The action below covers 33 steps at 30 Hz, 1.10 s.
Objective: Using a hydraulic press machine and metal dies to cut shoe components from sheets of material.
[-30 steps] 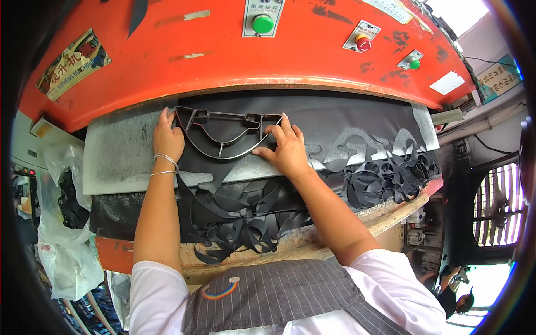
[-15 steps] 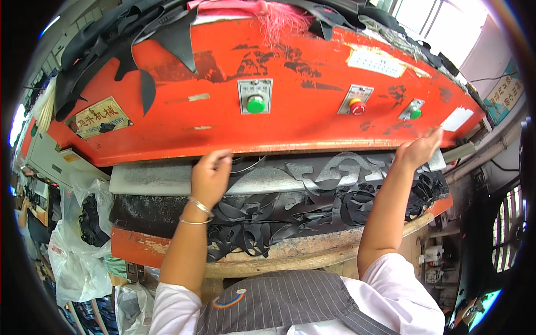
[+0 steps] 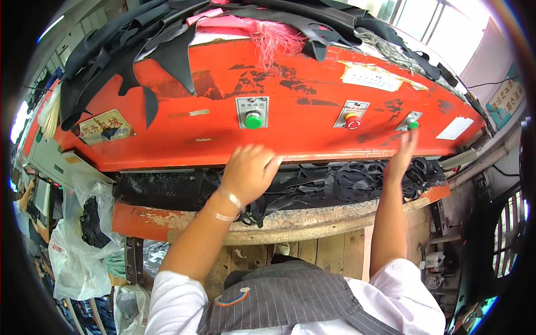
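The red machine front (image 3: 184, 131) spans the view before me. My right hand (image 3: 401, 159) reaches up to the small green button (image 3: 412, 126) on its right side, fingers stretched out, their tips at or just in front of it. Whether they press it I cannot tell. My left hand (image 3: 249, 172) hovers in front of the machine's lower edge, below the larger green button (image 3: 253, 120). Its fingers are loosely bent, the thumb stands apart, and nothing shows in it. Black cut-out sheet scraps (image 3: 352, 181) lie tangled on the ledge beneath the machine front, partly behind my left hand.
A red and yellow knob (image 3: 352, 121) sits between the two green buttons. Black sheets (image 3: 173, 64) and pink fringed material (image 3: 273, 36) hang over the machine's top. A worn wooden rail (image 3: 312, 223) runs along the front. Clear plastic bags (image 3: 78, 262) stand at the left.
My left hand has moved right; my right hand has shifted left, its fingers now at the small green button. The pale slab under the machine front is now hidden, and more floor shows.
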Available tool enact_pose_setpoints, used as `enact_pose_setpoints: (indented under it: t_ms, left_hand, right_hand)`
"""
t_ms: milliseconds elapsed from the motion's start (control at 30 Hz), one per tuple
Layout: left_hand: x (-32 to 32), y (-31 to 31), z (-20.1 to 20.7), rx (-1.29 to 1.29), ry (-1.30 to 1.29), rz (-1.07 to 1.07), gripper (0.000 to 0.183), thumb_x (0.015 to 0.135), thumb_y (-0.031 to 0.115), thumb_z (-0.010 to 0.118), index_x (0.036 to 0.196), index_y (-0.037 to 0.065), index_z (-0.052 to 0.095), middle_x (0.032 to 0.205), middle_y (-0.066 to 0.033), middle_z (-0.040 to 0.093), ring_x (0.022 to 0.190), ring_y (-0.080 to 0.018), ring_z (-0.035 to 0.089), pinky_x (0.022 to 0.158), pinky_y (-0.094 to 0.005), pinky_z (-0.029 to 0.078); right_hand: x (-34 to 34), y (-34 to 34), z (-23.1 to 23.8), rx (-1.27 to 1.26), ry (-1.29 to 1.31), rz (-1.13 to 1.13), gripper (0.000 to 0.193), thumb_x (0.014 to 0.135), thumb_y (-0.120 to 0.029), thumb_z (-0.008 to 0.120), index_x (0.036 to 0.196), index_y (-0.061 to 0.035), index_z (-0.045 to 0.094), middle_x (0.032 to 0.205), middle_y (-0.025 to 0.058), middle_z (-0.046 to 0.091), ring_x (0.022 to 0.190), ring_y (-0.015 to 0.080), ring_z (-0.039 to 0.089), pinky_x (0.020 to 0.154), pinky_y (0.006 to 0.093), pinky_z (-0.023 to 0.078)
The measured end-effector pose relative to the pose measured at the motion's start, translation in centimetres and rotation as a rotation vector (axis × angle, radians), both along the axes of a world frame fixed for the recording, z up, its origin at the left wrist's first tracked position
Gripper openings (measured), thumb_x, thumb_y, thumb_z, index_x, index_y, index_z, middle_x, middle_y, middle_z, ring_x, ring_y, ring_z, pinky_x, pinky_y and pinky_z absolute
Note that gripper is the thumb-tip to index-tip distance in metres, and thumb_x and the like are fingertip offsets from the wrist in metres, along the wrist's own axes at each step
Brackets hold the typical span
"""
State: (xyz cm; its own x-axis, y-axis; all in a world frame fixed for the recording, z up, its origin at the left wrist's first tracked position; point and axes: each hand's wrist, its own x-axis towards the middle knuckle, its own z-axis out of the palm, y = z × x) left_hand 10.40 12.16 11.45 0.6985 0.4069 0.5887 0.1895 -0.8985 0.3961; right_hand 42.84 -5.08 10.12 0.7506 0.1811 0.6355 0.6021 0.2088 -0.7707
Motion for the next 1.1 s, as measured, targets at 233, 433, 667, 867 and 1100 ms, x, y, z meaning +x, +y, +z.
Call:
enact_pose_setpoints:
  t_ms: [233, 433, 667, 867, 1100]
  left_hand:
    - [-12.6, -6.5, -11.1, -0.307, 0.297, 0.157, 0.025, 0.087, 0.028, 0.064, 0.074, 0.007, 0.066, 0.077, -0.0104, 0.063, 0.080, -0.0314, 0.060, 0.074, -0.0427, 0.048]
    - [-13.0, -9.0, -12.5, -0.204, 0.239, 0.364, 0.019, 0.083, 0.026, 0.063, 0.076, 0.009, 0.069, 0.080, -0.0076, 0.061, 0.083, -0.0297, 0.057, 0.078, -0.0421, 0.045]
    - [-13.2, -8.3, -12.3, -0.245, 0.291, 0.373, 0.022, 0.080, 0.028, 0.063, 0.072, 0.008, 0.068, 0.076, -0.0080, 0.060, 0.081, -0.0293, 0.056, 0.077, -0.0415, 0.044]
    - [-15.0, -4.7, -10.3, -0.451, 0.467, 0.131, 0.035, 0.083, 0.039, 0.062, 0.072, 0.007, 0.070, 0.076, -0.0121, 0.065, 0.081, -0.0310, 0.063, 0.072, -0.0427, 0.051]
    - [-14.7, 2.3, -14.6, -0.213, 0.061, 0.331, 0.025, 0.083, 0.024, 0.064, 0.098, 0.005, 0.068, 0.100, -0.0119, 0.066, 0.096, -0.0326, 0.061, 0.087, -0.0430, 0.046]
  right_hand:
    - [-15.8, -5.2, -7.9, -0.928, -0.588, 0.908, 0.054, 0.071, -0.037, 0.080, 0.111, -0.0045, 0.063, 0.105, 0.0125, 0.063, 0.097, 0.0335, 0.059, 0.086, 0.0423, 0.048]
    - [-22.0, -5.0, -10.6, -1.115, -0.732, 0.544, 0.041, 0.062, -0.024, 0.081, 0.094, -0.0068, 0.062, 0.087, 0.0088, 0.061, 0.088, 0.0274, 0.061, 0.078, 0.0370, 0.050]
    - [-21.2, -3.8, -8.5, -1.249, -0.786, 0.632, 0.040, 0.066, -0.027, 0.079, 0.096, -0.0071, 0.062, 0.088, 0.0077, 0.063, 0.089, 0.0263, 0.063, 0.077, 0.0375, 0.051]
    - [-18.4, 3.7, -3.0, -1.308, -0.595, 1.470, 0.033, 0.079, -0.027, 0.070, 0.102, -0.0040, 0.066, 0.094, 0.0123, 0.068, 0.086, 0.0311, 0.066, 0.076, 0.0411, 0.053]
    - [-25.6, 22.0, -5.8, -0.576, -1.446, 0.987, 0.032, 0.080, -0.011, 0.059, 0.111, -0.0026, 0.064, 0.121, 0.0179, 0.060, 0.116, 0.0328, 0.057, 0.098, 0.0416, 0.047]
